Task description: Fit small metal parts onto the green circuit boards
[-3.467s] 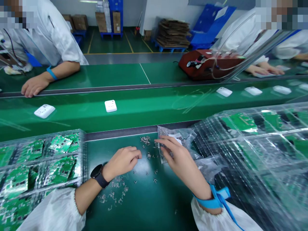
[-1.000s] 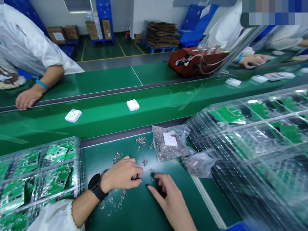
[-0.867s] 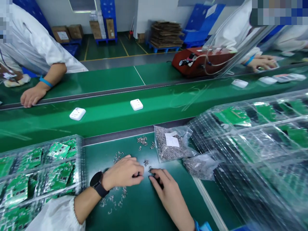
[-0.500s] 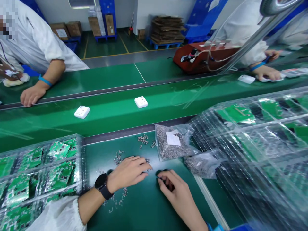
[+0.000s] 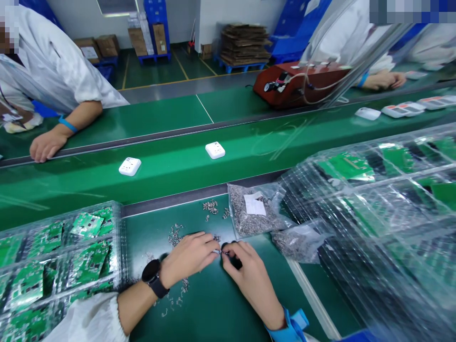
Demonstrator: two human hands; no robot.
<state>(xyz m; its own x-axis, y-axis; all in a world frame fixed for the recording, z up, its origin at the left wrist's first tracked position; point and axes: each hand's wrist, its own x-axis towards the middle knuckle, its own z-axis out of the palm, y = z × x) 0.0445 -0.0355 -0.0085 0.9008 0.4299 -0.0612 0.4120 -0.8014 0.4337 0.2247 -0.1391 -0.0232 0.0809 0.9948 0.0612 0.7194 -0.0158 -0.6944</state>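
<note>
My left hand [image 5: 190,256], a black watch on its wrist, reaches over the green bench with thumb and index finger closed together. What those fingertips hold is too small to make out. My right hand [image 5: 249,273], with a blue wrist strap, pinches a small dark metal piece [image 5: 225,252] right beside the left fingertips. Small bent metal clips [image 5: 174,233] lie scattered around and partly under the left hand. Farther back sits another little pile of metal parts [image 5: 210,206]. A clear bag of metal parts [image 5: 249,221] stands behind my right hand.
A second bag [image 5: 299,242] lies at the right. Clear trays with green circuit boards [image 5: 85,223] flank me; the stacked trays [image 5: 356,209] on the right rise high. White square devices [image 5: 215,150] sit on the green conveyor [image 5: 171,164]. Co-workers' hands [image 5: 48,145] rest across it.
My right hand has moved left and slightly up, bringing its pinched piece to the left fingertips. The left thumb and index finger have closed together. The nearer white devices have shifted right.
</note>
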